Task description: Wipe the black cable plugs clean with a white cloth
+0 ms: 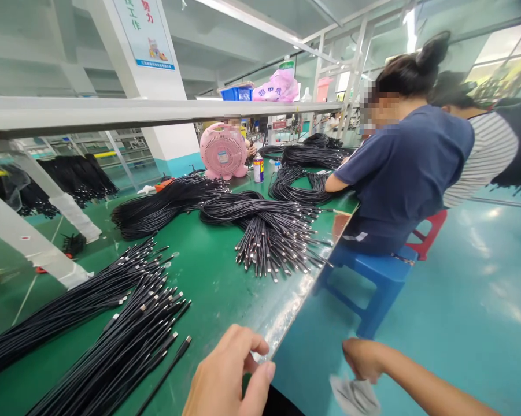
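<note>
My left hand (229,375) hovers over the near edge of the green table (212,277), fingers loosely curled, thumb and forefinger apart, holding nothing I can see. Just left of it lies a large bundle of black cables (113,335) with metal plug ends. My right hand (362,358) hangs off the table's side over the floor, fingers closed on a crumpled white cloth (355,396).
Further bundles of black cables (269,231) lie across the table's middle and far end. A pink fan (224,151) and a spray can (258,168) stand beyond. A person in a navy shirt (403,167) sits on a blue stool (377,283) at the right edge, another person behind.
</note>
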Tool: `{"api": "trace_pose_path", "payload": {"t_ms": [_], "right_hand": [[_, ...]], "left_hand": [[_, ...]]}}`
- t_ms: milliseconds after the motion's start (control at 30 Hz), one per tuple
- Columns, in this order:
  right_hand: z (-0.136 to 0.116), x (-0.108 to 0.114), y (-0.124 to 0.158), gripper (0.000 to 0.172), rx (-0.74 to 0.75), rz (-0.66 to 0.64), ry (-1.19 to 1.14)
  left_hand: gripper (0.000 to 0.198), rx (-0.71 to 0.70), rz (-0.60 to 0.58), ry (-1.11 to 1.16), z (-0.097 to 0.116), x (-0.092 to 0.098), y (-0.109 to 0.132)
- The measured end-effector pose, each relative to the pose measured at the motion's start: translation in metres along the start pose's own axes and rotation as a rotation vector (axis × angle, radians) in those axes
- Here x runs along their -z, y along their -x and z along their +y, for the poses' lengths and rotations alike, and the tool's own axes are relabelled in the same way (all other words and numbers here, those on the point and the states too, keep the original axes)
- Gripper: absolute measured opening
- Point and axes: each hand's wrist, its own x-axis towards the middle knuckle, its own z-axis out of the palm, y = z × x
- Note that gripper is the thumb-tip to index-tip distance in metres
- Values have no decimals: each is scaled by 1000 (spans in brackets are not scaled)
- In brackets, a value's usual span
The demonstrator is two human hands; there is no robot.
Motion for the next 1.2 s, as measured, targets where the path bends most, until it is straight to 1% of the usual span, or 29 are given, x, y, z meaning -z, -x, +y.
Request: {"api": "trace_pose_path", "payload": {"t_ms": [67, 100, 133, 200, 267, 333, 367, 433, 467, 567, 600, 700, 767, 800, 833, 900, 933, 967, 1000, 1100, 1133, 1167, 1200], "right_hand": [[-15, 3, -1, 28, -16, -106, 91], [-27, 6, 0, 31, -7, -144, 130], [-41, 10, 2, 30, 18, -167, 155], [-75, 17, 10, 17, 100, -205, 171], [-111, 21, 20, 4, 192, -274, 153], [-142, 19, 28, 13, 267, -329, 114], [-154, 16, 30, 15, 312, -363, 51], [-172, 7, 29, 16, 330, -417, -37], [-177, 1, 27, 16, 323, -420, -70], [-187, -15, 15, 14, 311, -400, -151], [-188, -20, 11, 14, 309, -408, -184], [-189, -33, 3, 15, 289, -456, -336], [-189, -40, -1, 16, 286, -490, -451], [-189, -43, -2, 16, 290, -505, -497], [-189, -46, -3, 16, 295, -518, -532], [-190, -50, -5, 16, 308, -535, -579], [-190, -51, -5, 17, 316, -533, -591], [-190, -52, -5, 18, 326, -529, -602], [-189, -53, -5, 19, 335, -515, -608], [-187, -59, -5, 23, 322, -423, -568], [-186, -63, -5, 25, 311, -375, -535], [-185, -68, -6, 26, 304, -314, -496], [-183, -75, -7, 26, 301, -257, -464]], "left_hand": [[14, -6, 13, -24, -3, 2, 0], [14, -12, 20, -32, -5, 4, 0], [14, -19, 23, -37, -7, 6, 0], [15, -25, 36, -35, -11, 11, 0], [16, -12, 50, -14, -13, 17, 0], [17, 3, 52, 18, -14, 22, 1], [18, 7, 52, 46, -14, 24, 1], [19, -7, 59, 152, -14, 26, 4], [19, -16, 66, 228, -14, 26, 6], [21, -38, 132, 429, -19, 27, 13], [22, -47, 163, 445, -22, 27, 16], [23, -57, 241, 396, -30, 28, 25], [22, -35, 264, 392, -33, 30, 29], [22, -23, 251, 408, -33, 30, 30], [24, -11, 214, 423, -33, 31, 32], [26, -2, 107, 442, -32, 31, 34], [22, 10, 74, 460, -32, 32, 35], [14, 35, 78, 501, -33, 33, 36], [13, 64, 115, 567, -34, 35, 37], [32, 195, 300, 800, -40, 43, 42], [36, 238, 345, 830, -41, 45, 43], [37, 272, 387, 806, -41, 46, 45], [35, 297, 441, 731, -39, 44, 45]]}}
